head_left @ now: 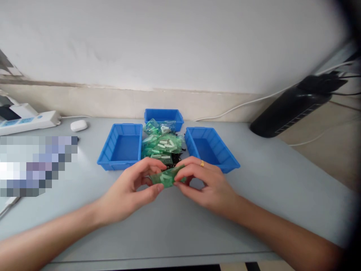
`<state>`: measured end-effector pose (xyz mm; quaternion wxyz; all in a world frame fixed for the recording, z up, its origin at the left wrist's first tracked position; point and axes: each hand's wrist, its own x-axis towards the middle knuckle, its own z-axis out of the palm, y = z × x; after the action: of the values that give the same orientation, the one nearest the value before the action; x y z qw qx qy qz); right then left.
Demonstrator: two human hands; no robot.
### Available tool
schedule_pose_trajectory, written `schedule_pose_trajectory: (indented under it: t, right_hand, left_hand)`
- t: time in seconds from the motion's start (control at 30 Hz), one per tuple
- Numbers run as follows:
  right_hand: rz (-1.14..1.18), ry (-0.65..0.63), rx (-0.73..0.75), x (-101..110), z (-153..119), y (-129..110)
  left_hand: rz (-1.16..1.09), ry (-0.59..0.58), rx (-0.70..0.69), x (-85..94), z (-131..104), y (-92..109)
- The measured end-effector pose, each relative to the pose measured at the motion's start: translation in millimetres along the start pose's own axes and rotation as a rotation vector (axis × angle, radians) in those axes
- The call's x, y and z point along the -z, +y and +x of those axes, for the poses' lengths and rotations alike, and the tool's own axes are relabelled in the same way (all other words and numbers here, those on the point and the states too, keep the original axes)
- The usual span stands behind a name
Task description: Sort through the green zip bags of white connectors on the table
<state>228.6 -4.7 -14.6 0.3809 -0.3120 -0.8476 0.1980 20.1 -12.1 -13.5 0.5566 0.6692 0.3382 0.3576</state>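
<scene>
The left hand (pixel 126 192) and right hand (pixel 213 186) hold one green packet (pixel 167 178) between them, thumbs and fingers closed narrowly on its opposite ends. It sits about midway along the table (pixel 160 226), between the front edge and a pile of similar packets (pixel 163 145), which lies towards the back edge with a blue bin (pixel 120 165) on its left and another blue bin (pixel 217 164) on its right. It looks like thin plastic film around small pale pieces, so it should be light, limp and perhaps slippery. The flat ends or corners seem the best hold; hard pulling might tear the film.
</scene>
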Motion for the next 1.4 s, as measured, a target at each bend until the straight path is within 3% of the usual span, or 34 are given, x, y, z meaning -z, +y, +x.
schedule_pose_trajectory:
  t: [0.17, 0.37, 0.57, 0.73, 0.97, 1.1, 1.27, 1.4]
  right_hand:
    - [0.012, -0.016, -0.021, -1.1, -1.8, 1.9]
    - [-0.172, -0.021, -0.034, -3.8, -0.3, 1.3]
    - [-0.052, -0.221, -0.094, 0.3, -2.8, -4.3]
    - [0.113, -0.301, -0.226, 5.7, -0.1, -6.4]
    - [0.108, -0.193, -0.361, 3.5, 3.4, 1.7]
    - [0.119, -0.165, -0.431, 2.8, 4.5, 2.9]
    - [0.159, -0.142, -0.445, 4.0, 3.6, 1.7]
    - [0.18, -0.142, -0.467, 4.8, 2.4, 0.0]
  left_hand:
    - [0.066, 0.001, 0.067, -1.2, 4.0, 1.1]
    - [0.144, 0.012, 0.06, -2.2, 2.3, 1.5]
    - [0.163, -0.037, 0.001, -2.4, 0.3, 1.5]
    - [0.222, -0.098, -0.051, 1.1, -0.6, 3.3]
    - [0.347, -0.143, -0.075, 1.5, -3.1, 5.9]
    - [0.216, -0.064, -0.102, -0.3, -1.5, -0.1]
    - [0.121, 0.038, 0.0, -1.7, 0.5, -4.8]
    - [0.229, 0.046, 0.078, -0.4, 1.8, -5.8]
